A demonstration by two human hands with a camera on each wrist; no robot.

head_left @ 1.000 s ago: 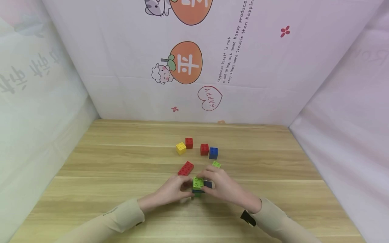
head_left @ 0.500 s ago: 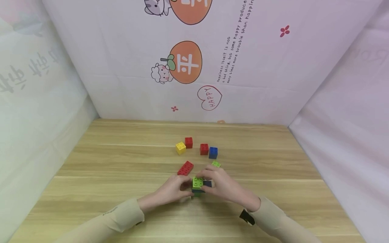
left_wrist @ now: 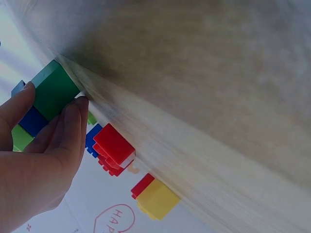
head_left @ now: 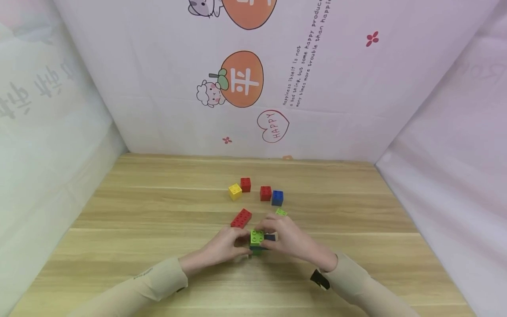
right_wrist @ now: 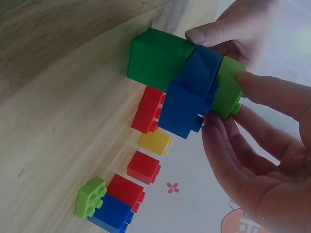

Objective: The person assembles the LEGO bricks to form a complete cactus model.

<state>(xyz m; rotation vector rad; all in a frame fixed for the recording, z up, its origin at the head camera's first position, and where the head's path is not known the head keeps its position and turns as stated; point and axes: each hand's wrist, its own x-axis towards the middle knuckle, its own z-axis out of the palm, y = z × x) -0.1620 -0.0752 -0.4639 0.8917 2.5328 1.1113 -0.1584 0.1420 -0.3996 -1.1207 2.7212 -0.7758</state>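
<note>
Your stack (right_wrist: 183, 87) is three high so far, between your hands, with the green block (right_wrist: 158, 58) low, the blue block (right_wrist: 187, 97) next and the lime block (right_wrist: 226, 90) on top, maybe not pushed all the way down. Your left hand (head_left: 219, 248) pinches the stack's side, and your right hand (head_left: 295, 242) pinches the lime block. Six more lie loose: long red (head_left: 241, 218), yellow (head_left: 235, 191), two small reds (head_left: 266, 193), small blue (head_left: 277, 198), second lime (head_left: 281, 212).

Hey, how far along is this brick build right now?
Looks done: the blue brick sits on the dark green brick. In hand: the right hand pinches the lime brick on top; the left hand grips the stack lower down. Full seating isn't clear. Possibly left: the long red brick, yellow brick, two small red bricks, second blue brick and second lime brick, loose on the table.
</note>
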